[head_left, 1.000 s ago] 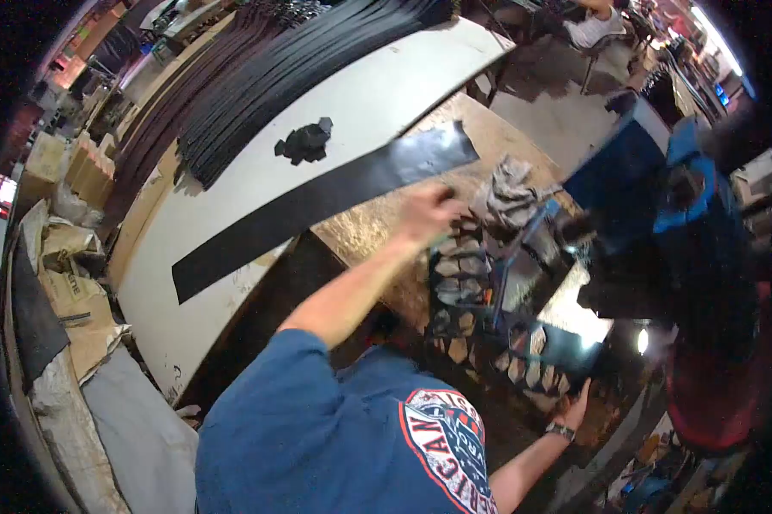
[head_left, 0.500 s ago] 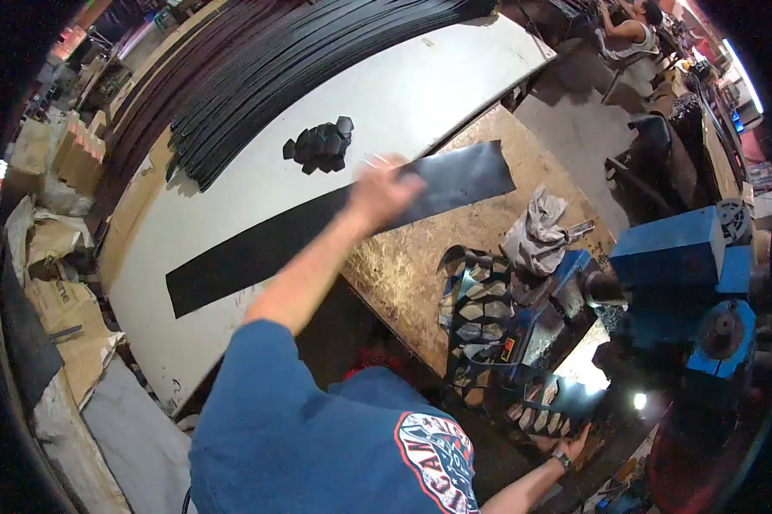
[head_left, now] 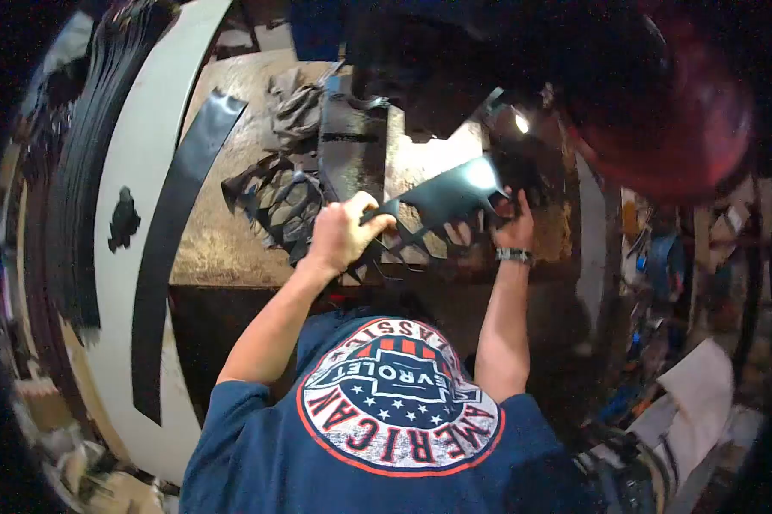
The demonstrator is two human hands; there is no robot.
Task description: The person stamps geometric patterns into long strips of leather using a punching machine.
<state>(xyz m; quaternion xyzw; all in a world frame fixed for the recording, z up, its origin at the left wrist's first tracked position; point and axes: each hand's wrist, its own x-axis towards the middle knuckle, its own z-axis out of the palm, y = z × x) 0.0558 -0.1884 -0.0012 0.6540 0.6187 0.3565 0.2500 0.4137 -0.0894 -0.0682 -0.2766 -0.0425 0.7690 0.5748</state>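
Note:
A black, leather-like strip (head_left: 441,199) with a scalloped, cut-out lower edge stretches between my hands, shiny where the lamp strikes its right part. My left hand (head_left: 343,233) pinches its left end between thumb and fingers. At the right end, my right hand (head_left: 514,224), with a watch on the wrist, grips the strip; some of its fingertips are in shadow. Just left of my left hand, a punched black strip full of holes (head_left: 283,201) lies bunched on the worn tabletop (head_left: 210,244). Farther left rests a long uncut black strip (head_left: 176,201).
On the white table (head_left: 133,111) at left sit a small pile of black pieces (head_left: 124,219) and stacked long black strips (head_left: 82,197). A grey rag (head_left: 296,111) lies beyond the punched strip. A lit lamp (head_left: 521,122) and dark machinery stand ahead.
My view has turned right. My left hand has left the long uncut strip and now grips the cut-out strip's left end. My right hand has come up holding the other end.

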